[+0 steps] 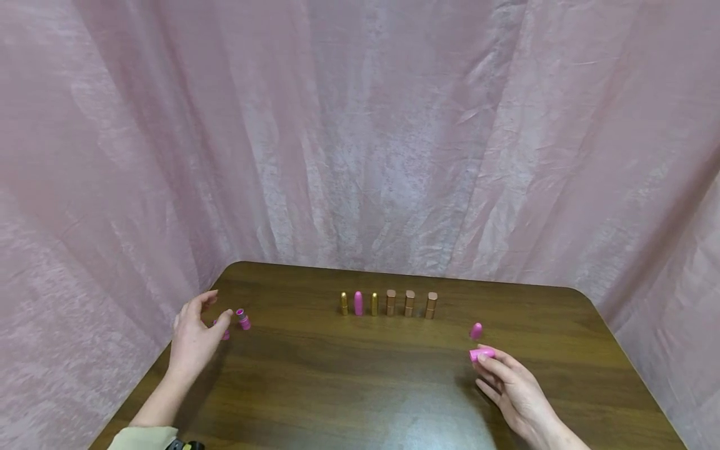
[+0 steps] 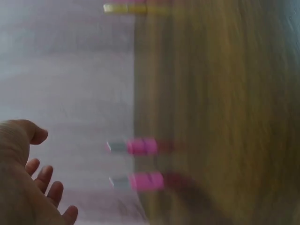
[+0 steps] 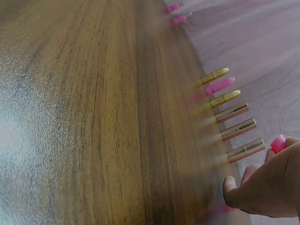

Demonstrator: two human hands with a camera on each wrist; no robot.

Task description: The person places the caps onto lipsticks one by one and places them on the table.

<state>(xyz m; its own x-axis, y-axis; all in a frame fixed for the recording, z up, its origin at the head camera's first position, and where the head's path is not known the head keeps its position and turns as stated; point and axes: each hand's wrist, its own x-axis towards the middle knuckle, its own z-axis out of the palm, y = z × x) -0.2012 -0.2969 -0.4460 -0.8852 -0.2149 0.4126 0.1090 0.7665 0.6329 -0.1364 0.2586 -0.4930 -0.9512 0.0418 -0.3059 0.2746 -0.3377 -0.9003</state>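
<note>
My right hand (image 1: 517, 390) pinches a pink lipstick cap (image 1: 482, 355) between thumb and fingers, tilted sideways above the table's right part. Just beyond it, another pink cap (image 1: 476, 331) stands upright on the table. At the far left my left hand (image 1: 194, 340) hovers with spread fingers and holds nothing. Beside and partly behind it stand two uncapped pink lipsticks: one (image 1: 244, 320) shows fully, the other (image 1: 226, 334) is half hidden by the thumb. In the left wrist view both lipsticks (image 2: 142, 146) show silver tubes above pink bases, apart from the fingers.
Along the back middle stands a row of capped lipsticks: a gold one (image 1: 344, 304), a pink one (image 1: 358, 304), a second gold one (image 1: 374, 305) and three rose-gold ones (image 1: 409, 304). The brown wooden table (image 1: 337, 387) ends before a pink curtain (image 1: 360, 137).
</note>
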